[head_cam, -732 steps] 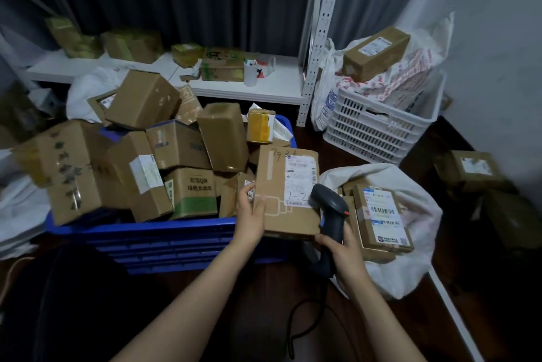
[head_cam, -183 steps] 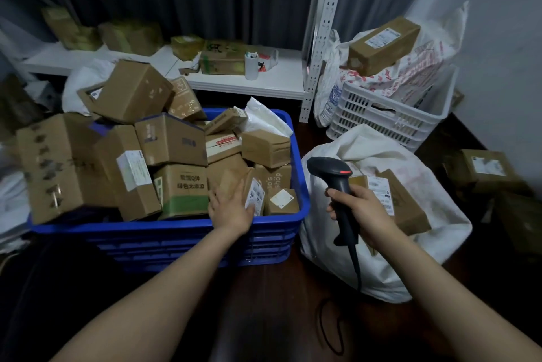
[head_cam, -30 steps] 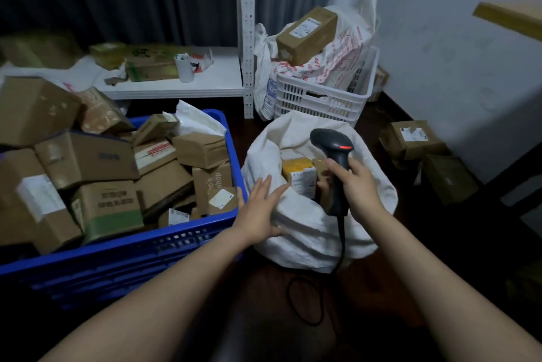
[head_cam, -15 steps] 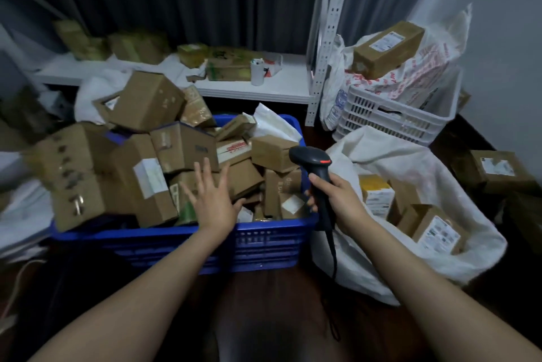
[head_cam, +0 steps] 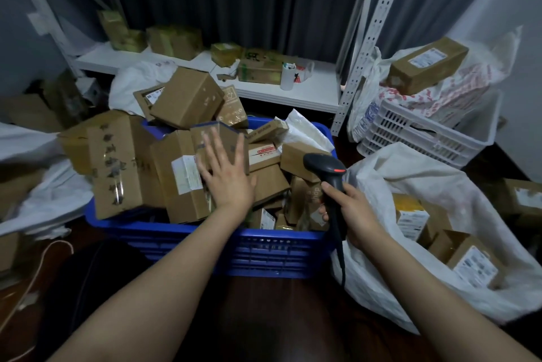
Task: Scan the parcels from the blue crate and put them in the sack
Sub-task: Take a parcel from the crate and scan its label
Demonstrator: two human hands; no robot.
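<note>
Looking down at a blue plastic crate [head_cam: 264, 247] with slotted walls, heaped well past the rim with brown cardboard parcels [head_cam: 181, 182]: boxy, taped, some wearing white labels, a few tipped on edge. Also a crumpled white plastic bag [head_cam: 302, 132] poking out at the crate's far right corner.

Just right of the crate, a white woven sack [head_cam: 410, 174], mouth slumped open, holding a yellow-topped box [head_cam: 409, 209] plus a couple of labelled cardboard ones. Behind the crate and off to the right, a white lattice basket [head_cam: 425, 138] stuffed with printed plastic bags, topped by a long cardboard box [head_cam: 428, 63]. Straight behind the crate, a white shelf [head_cam: 308, 94] carrying more boxes and a white cup [head_cam: 289, 75].

Left hand [head_cam: 228, 176] out flat over the middle of the crate, fingers [head_cam: 218, 153] straight and spread wide, gripping nothing, tips over a blue-edged box [head_cam: 196, 138] on the pile. Too blurry to say whether touching or just above.

Right hand [head_cam: 356, 215] over the crate's near right corner, fingers curled tight round the handle of a black scanner [head_cam: 325, 166]. Smooth plastic, red strip on the head, head pointing over the crate, cable dangling down past the crate's front.
</note>
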